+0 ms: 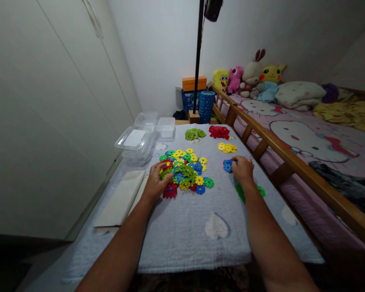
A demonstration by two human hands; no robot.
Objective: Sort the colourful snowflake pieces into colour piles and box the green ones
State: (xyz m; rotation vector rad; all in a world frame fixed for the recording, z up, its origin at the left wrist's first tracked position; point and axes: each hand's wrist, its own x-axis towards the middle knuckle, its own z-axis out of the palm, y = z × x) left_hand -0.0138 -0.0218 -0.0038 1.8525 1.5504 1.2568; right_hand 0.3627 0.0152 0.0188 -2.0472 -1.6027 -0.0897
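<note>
Left hand (155, 181): fingers were spread at pile (185, 172).
Right hand (243, 169): touched blues (227, 165); pinch unclear.
Risk: low forearm (266, 233) could've scattered greens (260, 191).

Notched plastic pieces in mixed colours (185, 173) are heaped in the middle; lime pieces (195, 134) and red pieces (219, 132) are clustered far, yellow pieces (227, 148), blue pieces (227, 165) and green pieces (260, 190) progressively nearer, right.

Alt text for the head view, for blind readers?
A person's left hand at a mixed pile of colourful pieces, right hand at a blue pile; nearby, a light-green pile, red pile, yellow pile and green pile.
</note>
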